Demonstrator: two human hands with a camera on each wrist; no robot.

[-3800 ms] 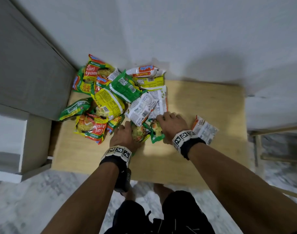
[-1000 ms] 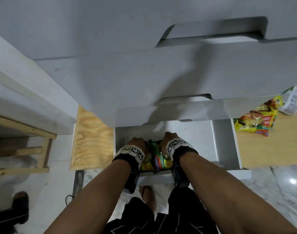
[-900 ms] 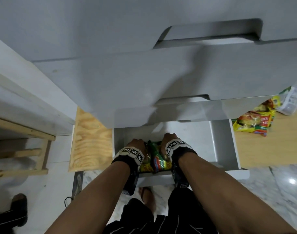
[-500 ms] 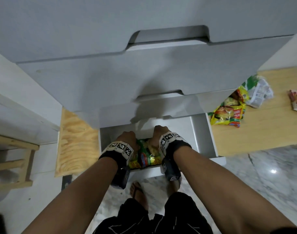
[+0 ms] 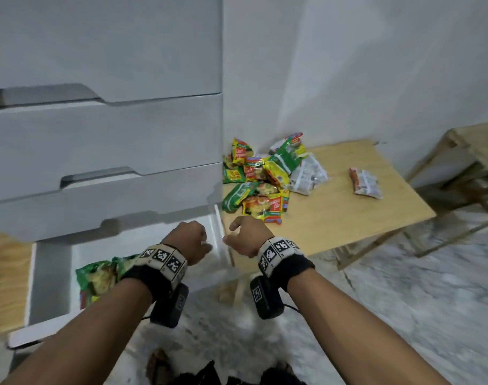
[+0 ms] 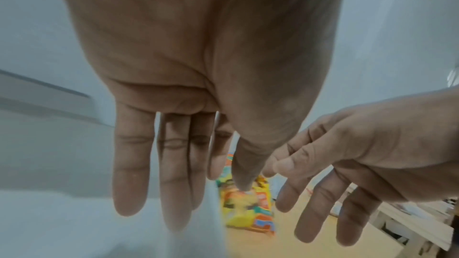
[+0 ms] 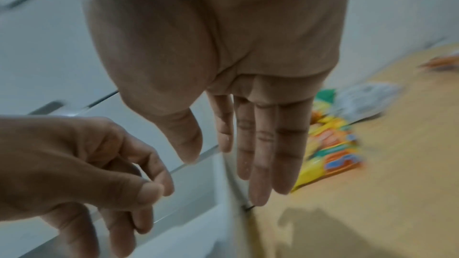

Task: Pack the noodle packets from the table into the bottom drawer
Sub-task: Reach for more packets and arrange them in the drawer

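Note:
The white bottom drawer [image 5: 52, 279] stands pulled out, and a green noodle packet [image 5: 99, 277] lies inside it, partly behind my left forearm. My left hand [image 5: 191, 240] hovers over the drawer's right side, fingers relaxed and empty [image 6: 159, 174]. My right hand [image 5: 244, 236] hangs just right of it, over the edge of the low wooden table [image 5: 348, 218], fingers straight and empty [image 7: 258, 154]. A heap of noodle packets [image 5: 262, 176] lies at the table's back left corner. One white packet [image 5: 365, 182] lies apart to the right.
A grey cabinet [image 5: 104, 107] with two closed upper drawers rises over the open one. A white wall [image 5: 376, 65] backs the table. A wooden frame [image 5: 464, 162] stands at the far right. Marble floor [image 5: 403, 315] lies below. A plywood board [image 5: 4, 279] sits left of the drawer.
Both hands have let go of the packets in the drawer and lifted out to the right, toward the table. The view has swung right with them.

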